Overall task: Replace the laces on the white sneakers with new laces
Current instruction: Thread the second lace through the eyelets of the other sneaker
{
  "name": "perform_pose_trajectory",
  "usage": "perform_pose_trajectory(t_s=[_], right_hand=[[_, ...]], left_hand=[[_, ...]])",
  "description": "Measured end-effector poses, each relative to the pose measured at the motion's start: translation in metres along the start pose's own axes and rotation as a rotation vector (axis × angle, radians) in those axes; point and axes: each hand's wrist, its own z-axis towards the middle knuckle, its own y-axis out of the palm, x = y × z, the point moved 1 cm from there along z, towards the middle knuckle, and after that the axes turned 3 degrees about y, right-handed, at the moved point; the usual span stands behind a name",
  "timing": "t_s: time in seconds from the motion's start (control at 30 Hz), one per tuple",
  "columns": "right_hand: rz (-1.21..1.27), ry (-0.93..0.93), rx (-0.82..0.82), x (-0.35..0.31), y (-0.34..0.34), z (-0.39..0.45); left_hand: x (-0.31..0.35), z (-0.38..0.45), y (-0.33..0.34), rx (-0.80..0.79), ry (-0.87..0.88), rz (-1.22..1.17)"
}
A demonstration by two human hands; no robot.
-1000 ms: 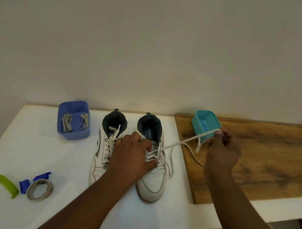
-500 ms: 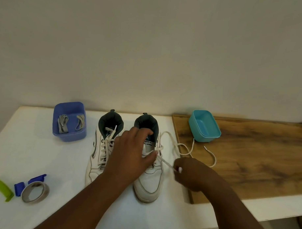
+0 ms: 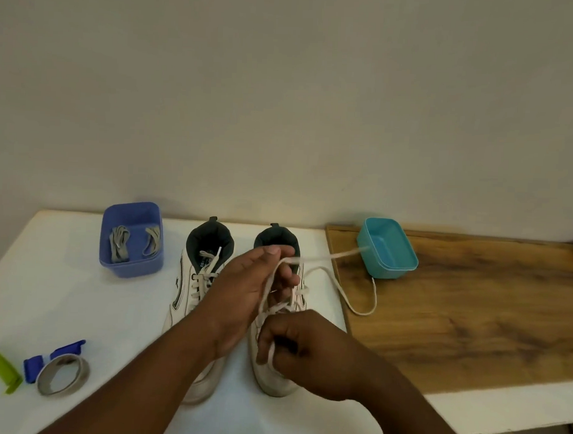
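Hardly any writing can be read. On the tongue of the left sneaker (image 3: 199, 298), just behind its top lace crossing, sits a small printed mark that looks like "52", sideways and blurred. A dark logo shape stands on that sneaker's outer side, near the same crossing, but its letters cannot be made out.

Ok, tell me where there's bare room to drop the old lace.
Free: the wooden board right of the teal tub, and the white table between the blue tub and tape roll. Crowded: around the sneakers and both hands.
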Motion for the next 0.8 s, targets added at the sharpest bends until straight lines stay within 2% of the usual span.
perform_pose_trajectory(t_s=[0.03,0.1,0.2,0.27,0.37,0.43,0.5,0.63,0.73,0.8], right_hand=[[0.001,0.020,-0.032,0.005,0.000,-0.002],[0.130,0.085,0.056,0.007,-0.005,-0.001],[0.525,0.296,0.327,0.011,-0.014,0.003],[0.729,0.405,0.319,0.011,-0.015,0.005],[1.192,0.353,0.313,0.007,-0.014,0.008],[1.400,0.258,0.414,0.006,-0.021,0.009],[1.558,0.205,0.571,0.010,-0.031,0.010],[1.601,0.333,0.892,0.028,-0.042,0.005],[1.391,0.429,1.061,0.034,-0.040,0.002],[1.227,0.416,1.114,0.030,-0.037,0.002]], left_hand=[[0.002,0.000,0.000,0.017,0.008,-0.024],[0.002,-0.001,0.001,0.056,0.051,0.097],[-0.002,-0.008,0.008,-0.005,0.098,0.297],[0.000,-0.014,0.015,-0.049,0.094,0.299],[-0.002,-0.016,0.018,-0.075,0.063,0.375],[-0.010,-0.017,0.016,-0.111,-0.007,0.468],[-0.021,-0.019,0.015,-0.217,-0.149,0.561],[-0.033,-0.032,0.015,-0.476,-0.432,0.753],[-0.033,-0.036,0.017,-0.576,-0.514,0.768],[-0.031,-0.036,0.017,-0.618,-0.548,0.758]])
